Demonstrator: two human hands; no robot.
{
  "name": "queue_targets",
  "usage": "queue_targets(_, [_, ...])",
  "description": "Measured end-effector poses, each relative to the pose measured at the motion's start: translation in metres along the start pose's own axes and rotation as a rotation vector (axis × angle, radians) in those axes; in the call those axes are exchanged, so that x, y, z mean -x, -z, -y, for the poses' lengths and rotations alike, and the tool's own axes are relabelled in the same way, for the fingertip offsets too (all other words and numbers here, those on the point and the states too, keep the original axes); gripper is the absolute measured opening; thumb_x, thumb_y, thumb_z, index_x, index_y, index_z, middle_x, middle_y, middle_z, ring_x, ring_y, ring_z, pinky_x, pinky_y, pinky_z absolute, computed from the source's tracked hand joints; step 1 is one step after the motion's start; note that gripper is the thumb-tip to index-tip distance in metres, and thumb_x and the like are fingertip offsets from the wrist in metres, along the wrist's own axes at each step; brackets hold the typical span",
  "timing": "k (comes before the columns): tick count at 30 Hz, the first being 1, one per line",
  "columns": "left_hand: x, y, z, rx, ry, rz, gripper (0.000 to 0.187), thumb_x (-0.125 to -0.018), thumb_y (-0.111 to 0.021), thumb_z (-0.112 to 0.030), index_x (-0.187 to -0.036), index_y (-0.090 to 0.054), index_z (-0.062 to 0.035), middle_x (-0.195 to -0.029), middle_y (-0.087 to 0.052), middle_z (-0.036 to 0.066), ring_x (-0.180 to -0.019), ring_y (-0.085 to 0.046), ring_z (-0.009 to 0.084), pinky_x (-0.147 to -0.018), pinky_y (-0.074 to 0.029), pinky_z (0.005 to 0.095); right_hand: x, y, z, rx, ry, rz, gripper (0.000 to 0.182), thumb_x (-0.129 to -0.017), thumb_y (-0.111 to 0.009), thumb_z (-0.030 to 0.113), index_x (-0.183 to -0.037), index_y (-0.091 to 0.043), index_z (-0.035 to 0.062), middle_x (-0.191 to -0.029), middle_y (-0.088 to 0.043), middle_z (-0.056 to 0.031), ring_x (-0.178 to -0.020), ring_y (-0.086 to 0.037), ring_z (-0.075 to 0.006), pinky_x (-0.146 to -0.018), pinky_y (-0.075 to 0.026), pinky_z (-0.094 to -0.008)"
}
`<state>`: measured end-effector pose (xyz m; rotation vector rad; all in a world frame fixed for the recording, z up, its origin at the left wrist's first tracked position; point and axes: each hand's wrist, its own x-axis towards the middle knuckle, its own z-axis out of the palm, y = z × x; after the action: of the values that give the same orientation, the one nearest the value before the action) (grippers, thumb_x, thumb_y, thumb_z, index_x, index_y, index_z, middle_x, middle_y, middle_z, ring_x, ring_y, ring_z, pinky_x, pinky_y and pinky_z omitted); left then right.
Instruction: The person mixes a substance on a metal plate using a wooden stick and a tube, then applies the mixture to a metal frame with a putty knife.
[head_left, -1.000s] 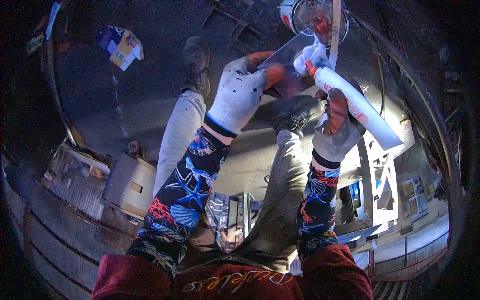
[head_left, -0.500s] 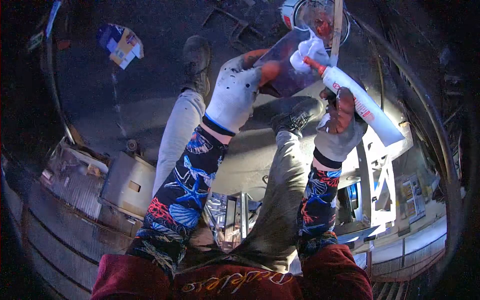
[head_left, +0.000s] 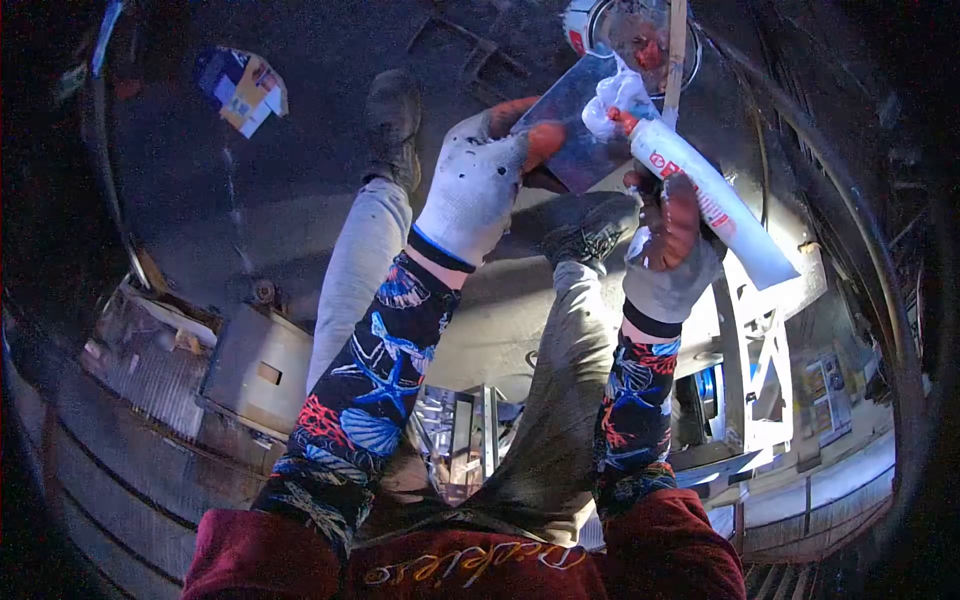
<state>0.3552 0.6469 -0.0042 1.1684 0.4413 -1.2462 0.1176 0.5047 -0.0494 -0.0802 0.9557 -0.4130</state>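
My left hand (head_left: 485,165), in a white glove with orange fingertips, is closed on the near edge of a flat, dark, shiny plate (head_left: 575,130). A mound of white paste (head_left: 615,100) lies on the plate's far right corner. My right hand (head_left: 675,235), gloved too, is wrapped around a white tube (head_left: 715,200) with red print. The tube slants up to the left, and its red nozzle (head_left: 622,120) touches the paste. Its flattened tail sticks out to the lower right. The plate's underside and the fingers beneath it are hidden.
Just beyond the plate stands an open tin (head_left: 640,40) with reddish stuff inside and a wooden stick (head_left: 675,60) across it. A torn packet (head_left: 240,90) lies on the floor at left. Cables curve along the right. My shoes (head_left: 590,230) are below my hands.
The tube has shifted slightly left and turned so that more of its red print shows. The plate has tilted a little and catches more light. The paste mound has changed shape.
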Motion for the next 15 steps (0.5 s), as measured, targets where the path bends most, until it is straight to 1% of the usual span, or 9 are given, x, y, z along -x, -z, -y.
queue_targets(2, [0.001,-0.001,-0.001,0.063,0.007,0.038,0.043,-0.088,-0.069,-0.014,-0.123,-0.056,0.0064,-0.103,-0.068,0.012,-0.087,-0.068,0.0176,-0.078,-0.057,0.0283,0.006,-0.032,-0.002,-0.43,-0.472,0.174,0.048,-0.101,-0.045,0.034,-0.128,-0.045,-0.0056,-0.112,-0.062,-0.0224,-0.089,-0.065,-0.0313,-0.08,-0.053,-0.0407])
queue_targets(3, [0.0,-0.001,-0.001,0.064,0.005,0.036,0.043,-0.088,-0.069,-0.014,-0.123,-0.056,0.0064,-0.103,-0.068,0.012,-0.087,-0.068,0.0176,-0.078,-0.057,0.0283,0.01,-0.076,-0.028,0.045,0.048,0.024,0.05,-0.101,-0.041,0.035,-0.129,-0.044,-0.0062,-0.117,-0.059,-0.0243,-0.093,-0.064,-0.034,-0.085,-0.051,-0.0464])
queue_targets(4, [0.0,0.0,-0.001,0.08,-0.008,0.042,0.043,-0.088,-0.069,-0.014,-0.123,-0.056,0.0065,-0.103,-0.068,0.012,-0.087,-0.069,0.0182,-0.077,-0.058,0.029,0.011,-0.089,-0.035,0.279,0.312,-0.018,0.051,-0.102,-0.039,0.036,-0.129,-0.043,-0.0066,-0.12,-0.057,-0.0252,-0.096,-0.064,-0.0354,-0.088,-0.05,-0.0492])
queue_targets(5, [-0.001,0.001,-0.001,0.096,-0.02,0.048,0.043,-0.088,-0.069,-0.014,-0.123,-0.056,0.0065,-0.103,-0.068,0.013,-0.087,-0.069,0.0189,-0.077,-0.058,0.0297,0.012,-0.102,-0.042,0.521,0.567,-0.129,0.052,-0.102,-0.037,0.036,-0.13,-0.042,-0.0069,-0.123,-0.055,-0.0262,-0.098,-0.064,-0.0367,-0.09,-0.049,-0.052])
queue_targets(8, [-0.001,0.001,0.001,0.115,-0.03,0.05,0.043,-0.087,-0.07,-0.015,-0.122,-0.057,0.0064,-0.104,-0.068,0.012,-0.088,-0.069,0.0182,-0.078,-0.058,0.0293,0.015,-0.102,-0.041,0.619,0.556,-0.171,0.054,-0.101,-0.033,0.039,-0.129,-0.042,-0.0063,-0.128,-0.051,-0.0285,-0.104,-0.06,-0.0408,-0.09,-0.046,-0.0588])
queue_targets(9, [-0.001,0.002,0.002,0.116,-0.031,0.05,0.043,-0.087,-0.07,-0.015,-0.122,-0.057,0.0064,-0.104,-0.068,0.012,-0.088,-0.069,0.0182,-0.078,-0.058,0.0293,0.015,-0.101,-0.04,0.583,0.539,-0.176,0.053,-0.101,-0.033,0.039,-0.129,-0.042,-0.0056,-0.127,-0.051,-0.0283,-0.106,-0.058,-0.0411,-0.09,-0.046,-0.0588])
queue_targets(11, [0.0,0.003,0.002,0.09,-0.031,0.071,0.047,-0.089,-0.068,-0.015,-0.128,-0.052,0.0069,-0.111,-0.067,0.012,-0.097,-0.066,0.0181,-0.085,-0.055,0.0308,0.016,-0.099,-0.04,0.549,0.522,-0.182,0.053,-0.101,-0.034,0.039,-0.13,-0.042,-0.0049,-0.127,-0.051,-0.0281,-0.107,-0.057,-0.0414,-0.089,-0.046,-0.0587])
queue_targets(14, [0.001,0.001,0.0,0.06,-0.041,0.048,0.045,-0.09,-0.066,-0.015,-0.127,-0.053,0.0069,-0.112,-0.066,0.012,-0.098,-0.067,0.0189,-0.085,-0.055,0.0312,0.014,-0.088,-0.04,0.625,0.582,-0.116,0.053,-0.1,-0.035,0.04,-0.13,-0.041,-0.0037,-0.125,-0.052,-0.0269,-0.108,-0.056,-0.0402,-0.092,-0.046,-0.0566])
queue_targets(15, [0.0,0.001,0.0,0.06,-0.042,0.048,0.045,-0.09,-0.066,-0.015,-0.127,-0.053,0.0069,-0.112,-0.066,0.012,-0.098,-0.067,0.0189,-0.085,-0.055,0.0312,0.011,-0.077,-0.039,0.52,0.553,-0.099,0.054,-0.099,-0.037,0.04,-0.13,-0.041,-0.0037,-0.124,-0.052,-0.0259,-0.108,-0.056,-0.0391,-0.093,-0.045,-0.0549])
